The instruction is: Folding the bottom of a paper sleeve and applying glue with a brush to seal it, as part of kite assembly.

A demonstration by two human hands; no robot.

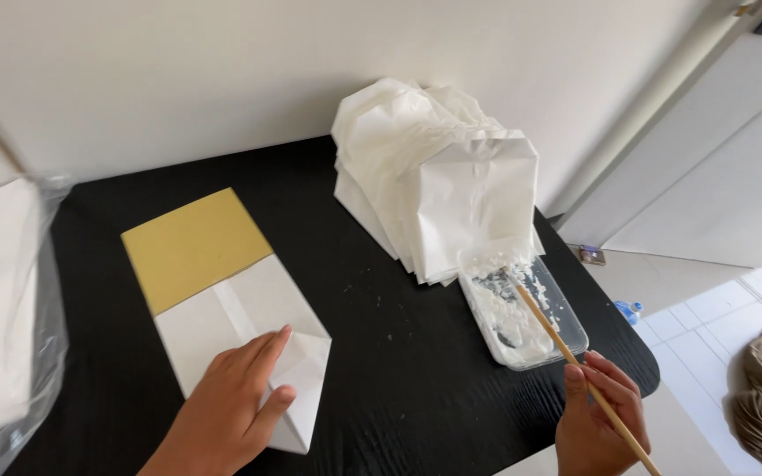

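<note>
One black table [399, 388] carries all items. Rear centre: a stack of white paper bags [438, 181], leaning. Left: a folded white bag [249, 353] lying flat over yellow card [191, 242]. Left hand [231, 405], open and flat, presses the bag's lower flap. Right edge: clear tray [575, 330] smeared with white paste. Right hand [597, 419] is closed around a thin wooden stick [566, 353], tip in the paste.

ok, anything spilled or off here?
Yes: white paste flecks lie scattered on the black table beside the clear tray, outside it. The white paper bag stack leans over the tray's far end.
</note>
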